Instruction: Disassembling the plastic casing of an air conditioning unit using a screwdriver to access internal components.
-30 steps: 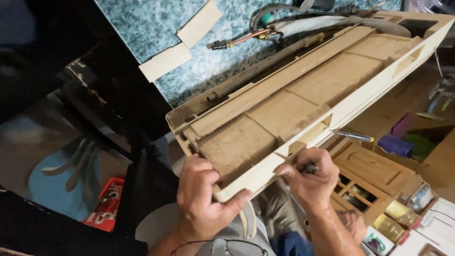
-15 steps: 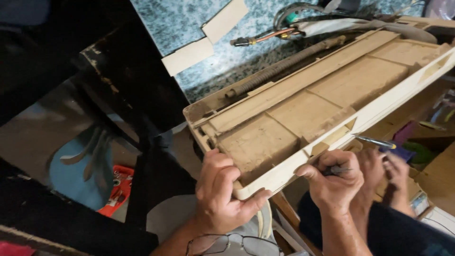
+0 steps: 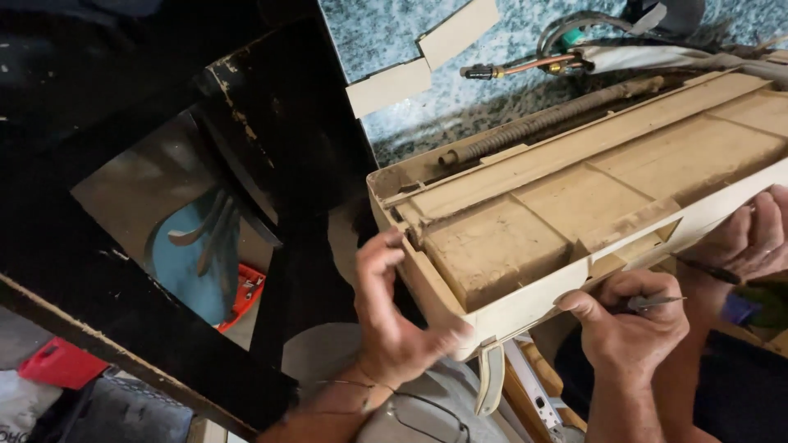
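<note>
We grip the near end of the dusty beige casing (image 3: 574, 197) with our left hand (image 3: 394, 316), while our right hand (image 3: 632, 328) pinches a thin tool (image 3: 657, 303) under its front edge, its long axis running to upper right.

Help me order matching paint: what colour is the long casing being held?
Yellowed cream, dusted brown, on the long casing; the head view shows it best.

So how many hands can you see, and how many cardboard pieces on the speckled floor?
Hands: 3, the person's left hand, their right hand holding a thin tool, and another person's hand on the dusty beige casing.
Cardboard pieces: 2.
Total: 5.
</note>
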